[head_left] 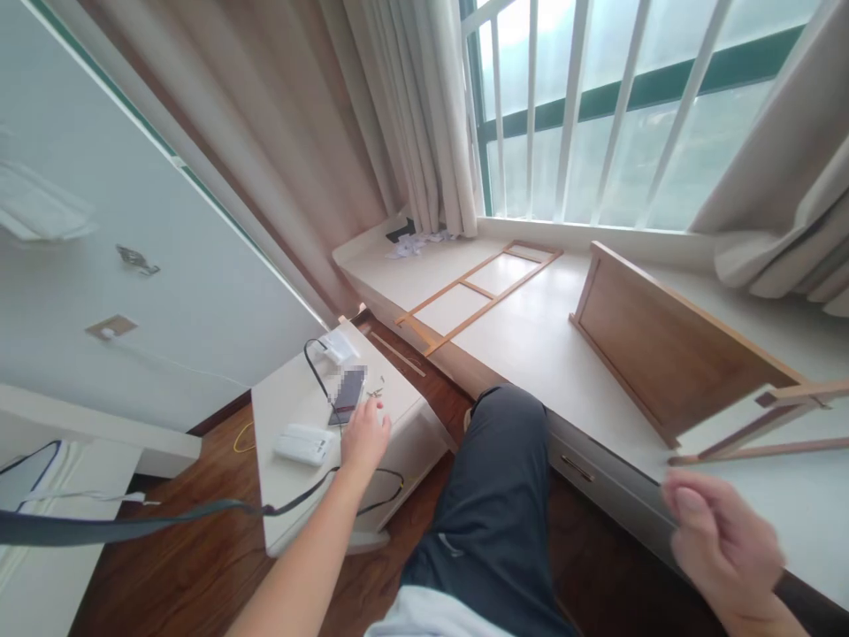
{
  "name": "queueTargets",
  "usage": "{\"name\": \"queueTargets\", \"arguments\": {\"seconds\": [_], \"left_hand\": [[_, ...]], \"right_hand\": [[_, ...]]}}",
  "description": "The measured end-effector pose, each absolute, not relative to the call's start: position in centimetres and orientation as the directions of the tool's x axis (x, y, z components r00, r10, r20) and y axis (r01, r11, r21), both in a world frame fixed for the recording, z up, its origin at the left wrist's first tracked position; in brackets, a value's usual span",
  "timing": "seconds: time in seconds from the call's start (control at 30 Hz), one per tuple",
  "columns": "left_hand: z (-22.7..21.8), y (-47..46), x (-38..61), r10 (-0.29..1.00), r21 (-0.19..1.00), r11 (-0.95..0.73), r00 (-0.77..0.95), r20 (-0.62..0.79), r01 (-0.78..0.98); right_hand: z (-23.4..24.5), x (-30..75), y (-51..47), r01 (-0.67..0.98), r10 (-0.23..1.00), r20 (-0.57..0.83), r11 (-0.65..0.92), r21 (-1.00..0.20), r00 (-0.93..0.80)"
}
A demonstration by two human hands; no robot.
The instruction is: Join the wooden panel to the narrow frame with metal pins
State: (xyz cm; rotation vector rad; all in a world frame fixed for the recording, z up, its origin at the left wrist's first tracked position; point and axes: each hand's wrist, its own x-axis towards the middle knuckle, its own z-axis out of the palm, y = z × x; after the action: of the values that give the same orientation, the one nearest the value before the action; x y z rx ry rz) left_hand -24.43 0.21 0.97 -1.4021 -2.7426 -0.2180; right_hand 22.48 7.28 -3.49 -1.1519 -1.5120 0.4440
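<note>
My left hand [364, 433] reaches out over a low white cabinet [292, 495], its fingers curled down near small metal bits [377, 389] beside a phone [348, 395]. What the fingers grip, if anything, is hidden. My right hand [720, 540] hovers at the lower right above the edge of the white window bench [531, 336], fingers loosely curled with nothing visible in them. Just beyond it lies a wooden drawer-like panel [656, 345] and a light wooden piece [749, 425]. My leg in dark trousers [494, 495] is between the hands.
A white power strip [303, 444] and a charger with black cable [335, 349] sit on the cabinet. A wooden frame [478, 292] lies on the bench near the curtains [411, 115]. Crumpled paper [415, 243] lies in the corner. A dark strap [133, 522] crosses the lower left.
</note>
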Motion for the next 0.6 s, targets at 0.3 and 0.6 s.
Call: {"name": "queueTargets", "arguments": {"seconds": [0.3,0.6], "left_hand": [[0.2,-0.6,-26.9,0.681,0.002,0.728,-0.723,-0.118,0.686],[0.0,1.0,-27.9,0.655,0.017,0.748,-0.733,-0.183,0.664]], "right_hand": [[-4.5,19.6,5.9,0.361,0.830,0.461,0.554,-0.750,-0.315],[-6.0,20.5,5.3,0.385,0.893,0.329,0.432,-0.815,-0.307]]}}
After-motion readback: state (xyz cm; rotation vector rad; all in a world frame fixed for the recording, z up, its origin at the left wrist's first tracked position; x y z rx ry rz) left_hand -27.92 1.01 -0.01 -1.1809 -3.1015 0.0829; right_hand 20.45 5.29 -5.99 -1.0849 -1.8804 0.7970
